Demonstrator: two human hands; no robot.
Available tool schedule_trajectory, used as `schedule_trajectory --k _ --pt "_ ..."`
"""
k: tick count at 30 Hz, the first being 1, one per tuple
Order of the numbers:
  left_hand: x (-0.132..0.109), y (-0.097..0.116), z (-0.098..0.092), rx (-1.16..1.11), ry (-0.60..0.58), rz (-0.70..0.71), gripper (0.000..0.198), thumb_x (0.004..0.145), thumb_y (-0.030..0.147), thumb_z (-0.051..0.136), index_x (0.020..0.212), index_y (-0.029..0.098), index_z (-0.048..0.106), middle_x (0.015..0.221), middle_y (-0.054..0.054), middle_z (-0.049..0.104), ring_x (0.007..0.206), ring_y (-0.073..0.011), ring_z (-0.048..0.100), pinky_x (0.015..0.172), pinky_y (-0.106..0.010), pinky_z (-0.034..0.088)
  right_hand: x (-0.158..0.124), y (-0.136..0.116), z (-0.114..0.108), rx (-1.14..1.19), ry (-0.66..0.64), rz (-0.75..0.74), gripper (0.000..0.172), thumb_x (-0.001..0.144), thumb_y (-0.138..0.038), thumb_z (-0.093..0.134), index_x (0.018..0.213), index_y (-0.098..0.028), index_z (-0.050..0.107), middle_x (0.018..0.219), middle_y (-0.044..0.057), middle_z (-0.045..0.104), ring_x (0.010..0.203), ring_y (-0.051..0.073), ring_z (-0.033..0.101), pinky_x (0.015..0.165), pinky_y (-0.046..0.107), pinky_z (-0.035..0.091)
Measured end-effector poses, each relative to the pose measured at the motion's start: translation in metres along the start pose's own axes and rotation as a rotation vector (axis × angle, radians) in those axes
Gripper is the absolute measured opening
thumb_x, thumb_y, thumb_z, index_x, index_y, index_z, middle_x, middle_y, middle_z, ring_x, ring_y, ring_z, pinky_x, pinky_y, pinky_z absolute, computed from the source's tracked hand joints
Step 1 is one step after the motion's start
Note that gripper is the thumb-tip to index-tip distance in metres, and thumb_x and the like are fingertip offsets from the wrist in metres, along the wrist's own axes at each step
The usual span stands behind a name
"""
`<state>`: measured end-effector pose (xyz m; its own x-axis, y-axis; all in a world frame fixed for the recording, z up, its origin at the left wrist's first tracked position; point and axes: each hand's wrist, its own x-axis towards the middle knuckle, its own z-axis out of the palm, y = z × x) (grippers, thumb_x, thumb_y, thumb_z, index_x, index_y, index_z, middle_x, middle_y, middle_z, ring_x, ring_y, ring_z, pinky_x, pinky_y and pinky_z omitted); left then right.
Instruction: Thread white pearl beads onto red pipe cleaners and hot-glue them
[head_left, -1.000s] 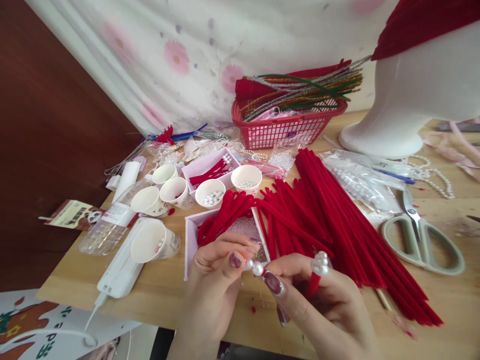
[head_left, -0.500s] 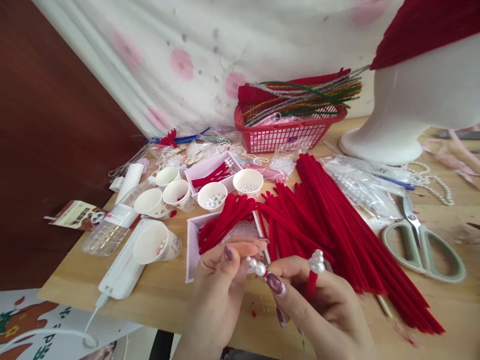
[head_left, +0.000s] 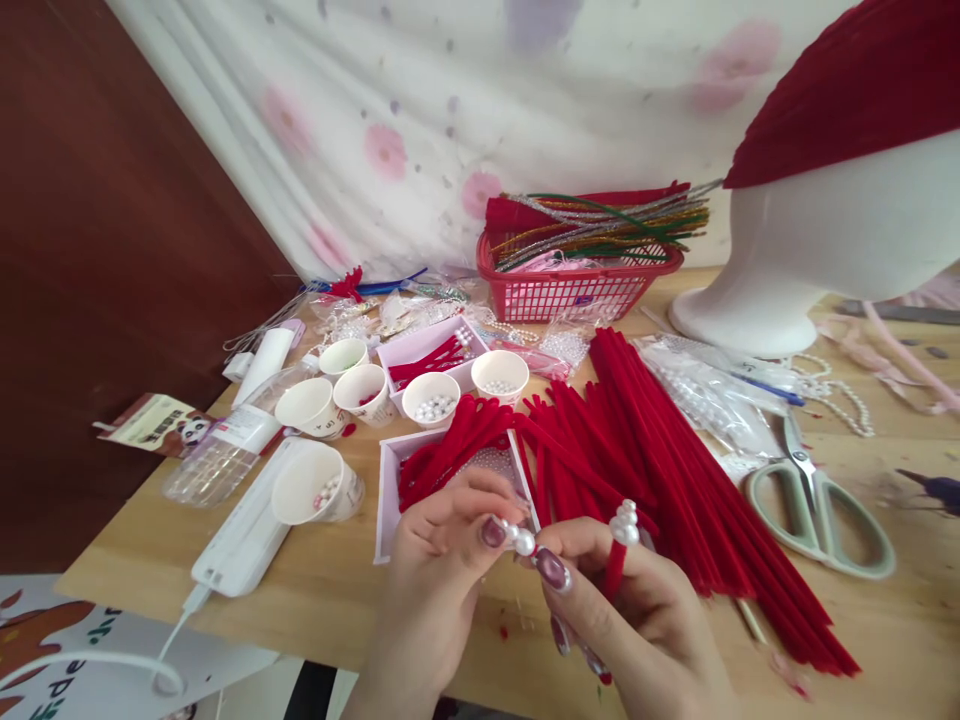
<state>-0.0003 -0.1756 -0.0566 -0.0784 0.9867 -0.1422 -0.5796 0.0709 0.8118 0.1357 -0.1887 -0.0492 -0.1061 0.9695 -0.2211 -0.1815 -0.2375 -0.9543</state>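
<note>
Pearls (head_left: 523, 542) were met by the left hand (head_left: 439, 580) over the near side of the table (head_left: 322, 610).
The left thumb, set apart 0.5 s earlier, had been brought onto the small end pearls, which appeared pinched; their red stem (head_left: 535, 551) was gripped by the right hand (head_left: 637, 620), so the piece was seemingly steadied from 2 sides. A 2nd stem (head_left: 616, 572), pearl-tipped, was held between the right fingers. Lilac box (head_left: 387, 510) was seen just beyond, on the far side.
</note>
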Motion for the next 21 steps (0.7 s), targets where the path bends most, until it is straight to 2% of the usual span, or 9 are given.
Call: schedule_trajectory --k 2,5,10,13,16,21 --pt "-0.001 -0.001 0.001 0.038 0.033 0.032 0.024 0.066 0.042 0.094 0.065 0.022 0.081 0.075 0.0 0.064 0.068 -0.0108 0.064 0.064 -0.021 0.051 -0.001 0.0 0.001 -0.006 -0.007 0.004 0.036 0.08 -0.057 0.08 0.076 -0.021 0.079 0.05 -0.002 0.055 0.044 0.012 0.045 0.044 0.024 0.041" --pt "-0.002 -0.005 0.003 0.18 0.065 0.168 0.027 0.076 0.045 0.086 0.066 0.022 0.078 0.071 0.0 0.063 0.065 -0.0115 0.061 0.061 -0.021 0.049 -0.003 0.001 0.001 0.005 -0.007 0.017 0.038 0.079 -0.059 0.079 0.076 -0.021 0.078 0.05 -0.003 0.054 0.043 0.011 0.041 0.043 0.023 0.038" --pt "-0.003 -0.013 0.005 0.546 0.162 0.54 0.027 0.093 0.036 0.07 0.07 0.021 0.071 0.071 0.001 0.063 0.065 -0.0132 0.06 0.06 -0.021 0.048 -0.006 0.001 0.004 0.074 0.025 0.043 0.041 0.076 -0.06 0.082 0.078 -0.02 0.075 0.051 -0.003 0.054 0.044 0.01 0.039 0.042 0.022 0.032" --pt "-0.003 -0.016 0.003 0.758 0.141 0.737 0.022 0.098 0.021 0.062 0.076 0.023 0.066 0.073 0.003 0.063 0.068 -0.0116 0.061 0.064 -0.019 0.048 -0.008 0.001 0.007 0.133 0.058 0.071 0.044 0.072 -0.062 0.085 0.076 -0.019 0.074 0.052 -0.005 0.054 0.045 0.008 0.035 0.042 0.02 0.026" --pt "-0.002 -0.019 -0.001 0.856 0.109 0.831 0.019 0.098 0.013 0.058 0.083 0.023 0.061 0.077 0.003 0.061 0.071 -0.0122 0.061 0.067 -0.021 0.049 -0.01 0.0 0.009 0.146 0.072 0.081 0.045 0.07 -0.063 0.086 0.076 -0.019 0.074 0.052 -0.005 0.054 0.046 0.006 0.031 0.042 0.019 0.02" --pt "0.001 -0.021 -0.004 0.947 0.088 0.956 0.019 0.095 0.007 0.055 0.088 0.024 0.059 0.081 0.001 0.059 0.076 -0.0158 0.06 0.07 -0.025 0.05 -0.012 0.0 0.009 0.125 0.064 0.054 0.045 0.072 -0.063 0.084 0.076 -0.02 0.073 0.053 -0.005 0.053 0.046 0.008 0.03 0.042 0.021 0.023"
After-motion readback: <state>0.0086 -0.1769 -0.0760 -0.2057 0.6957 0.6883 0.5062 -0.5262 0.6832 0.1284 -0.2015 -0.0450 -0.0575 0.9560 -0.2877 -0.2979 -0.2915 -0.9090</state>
